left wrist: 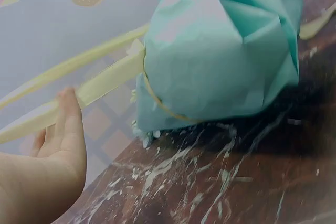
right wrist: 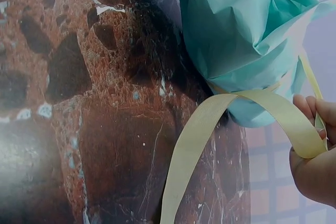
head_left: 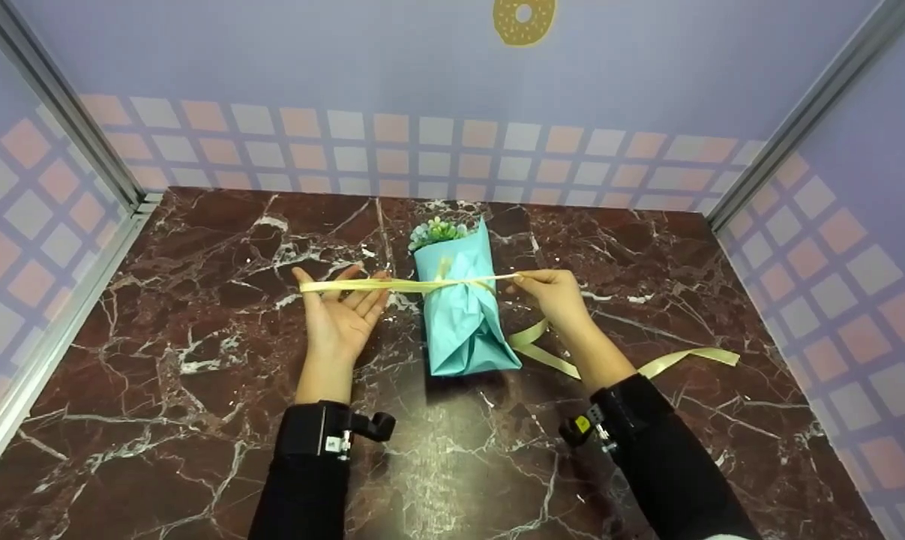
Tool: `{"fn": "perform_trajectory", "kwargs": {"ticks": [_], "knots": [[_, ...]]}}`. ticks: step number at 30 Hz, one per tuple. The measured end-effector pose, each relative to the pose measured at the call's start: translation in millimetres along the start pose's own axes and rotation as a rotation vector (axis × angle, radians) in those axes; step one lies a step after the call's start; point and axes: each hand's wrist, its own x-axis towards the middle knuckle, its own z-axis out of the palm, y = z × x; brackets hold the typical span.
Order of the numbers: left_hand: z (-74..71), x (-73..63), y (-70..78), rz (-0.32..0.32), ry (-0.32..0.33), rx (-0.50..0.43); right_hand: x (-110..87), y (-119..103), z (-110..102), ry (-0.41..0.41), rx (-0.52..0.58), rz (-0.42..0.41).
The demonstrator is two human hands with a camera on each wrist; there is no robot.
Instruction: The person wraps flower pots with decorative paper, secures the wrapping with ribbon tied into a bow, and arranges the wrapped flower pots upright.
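Note:
A small bouquet wrapped in light blue-green paper (head_left: 459,322) lies on the table, its pale blue and green flowers (head_left: 437,232) pointing toward the back wall. Pale yellow ribbon (head_left: 406,286) circles the wrapping and stretches out to both sides. To the left of the bouquet, my left hand (head_left: 338,322) is palm up with fingers extended, and a ribbon loop is drawn taut across it near the thumb. On the other side, my right hand (head_left: 561,298) pinches the ribbon between thumb and fingers. In the right wrist view a ribbon length (right wrist: 189,145) hangs from that hand.
The loose ribbon tail (head_left: 688,358) runs over the dark red marbled table (head_left: 197,420), passing beneath the right forearm. A lilac back wall (head_left: 332,60) with pastel squares and side panels enclose the table. Both wrists wear black camera straps.

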Motion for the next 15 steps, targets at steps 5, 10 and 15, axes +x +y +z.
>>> {"fn": "perform_trajectory", "kwargs": {"ticks": [5,10,15], "knots": [[-2.3,-3.4,6.1,0.15,0.027,0.145,-0.8,1,0,0.0,-0.011,-0.005],[0.6,-9.8,13.9,0.388,0.094,0.401,-1.0,0,-5,0.019,-0.08,-0.011],[1.1,-7.8,20.1,0.449,0.13,0.687,0.6,-2,-10,0.05,-0.116,-0.007]]}}
